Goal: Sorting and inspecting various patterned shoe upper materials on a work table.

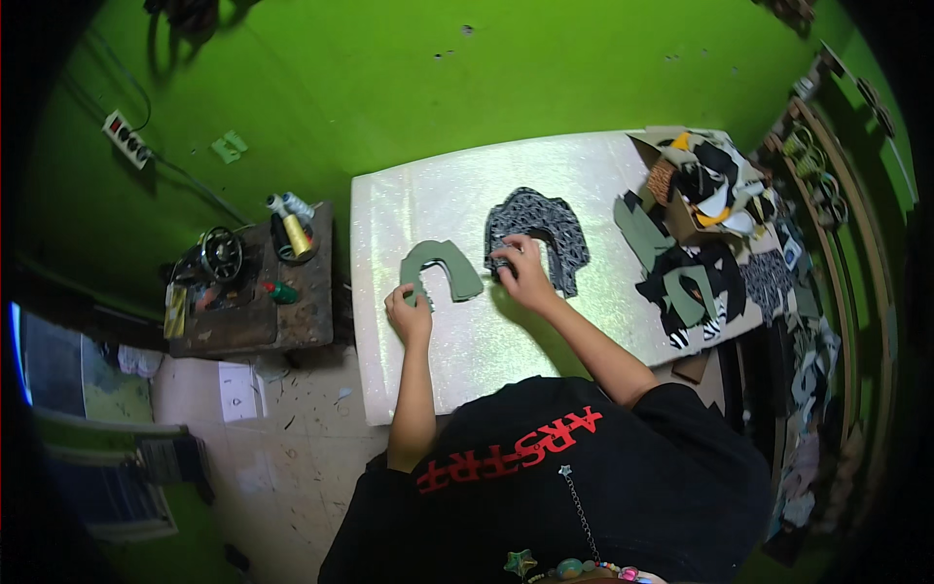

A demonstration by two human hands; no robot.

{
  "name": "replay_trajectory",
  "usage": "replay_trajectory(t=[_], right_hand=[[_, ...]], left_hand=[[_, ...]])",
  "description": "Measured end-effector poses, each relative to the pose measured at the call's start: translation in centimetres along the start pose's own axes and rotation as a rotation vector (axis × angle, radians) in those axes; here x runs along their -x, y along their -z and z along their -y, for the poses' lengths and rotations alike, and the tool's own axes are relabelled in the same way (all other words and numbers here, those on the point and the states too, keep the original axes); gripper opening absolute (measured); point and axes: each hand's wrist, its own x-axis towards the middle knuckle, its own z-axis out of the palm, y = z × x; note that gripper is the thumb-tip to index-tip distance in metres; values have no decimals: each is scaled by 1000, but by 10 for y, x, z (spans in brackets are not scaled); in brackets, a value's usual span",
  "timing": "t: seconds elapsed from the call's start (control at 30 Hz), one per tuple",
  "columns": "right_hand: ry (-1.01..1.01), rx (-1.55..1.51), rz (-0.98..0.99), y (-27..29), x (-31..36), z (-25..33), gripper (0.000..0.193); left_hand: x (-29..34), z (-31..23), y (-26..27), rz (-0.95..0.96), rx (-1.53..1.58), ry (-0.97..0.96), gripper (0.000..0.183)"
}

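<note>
A stack of green U-shaped cut fabric pieces (454,271) lies on the pale shiny tabletop, curve toward the far side. My left hand (410,312) is closed at the lower end of its left leg, fingertips over the cloth. To the right sits a stack of black-and-white patterned U-shaped fabric pieces (537,208), slightly tilted. My right hand (526,273) reaches onto its left leg, fingers bent round the edge with the thumb below them. The fingers partly hide that leg. The two stacks lie side by side with a narrow gap between.
At the table's right end, a cardboard box (684,223) overflows with fabric scraps; more green and black pieces (690,294) lie before it. Left of the table (389,375) stands a sewing machine (220,255) on a wooden stand, with thread cones (294,234) and a green bottle (282,292).
</note>
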Motion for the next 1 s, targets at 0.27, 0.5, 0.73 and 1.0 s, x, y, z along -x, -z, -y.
replay_trajectory(t=[0.27, 0.5, 0.73, 1.0], right_hand=[[-293, 223, -282, 104, 50, -62, 26], [-689, 535, -251, 165, 62, -111, 33], [-814, 760, -24, 188, 62, -145, 40], [-700, 880, -121, 179, 76, -164, 17]], left_hand=[[40, -73, -45, -35, 304, -199, 12], [77, -139, -98, 89, 450, -289, 10], [129, -199, -150, 480, 559, -377, 10], [151, -217, -172, 724, 488, -327, 8]])
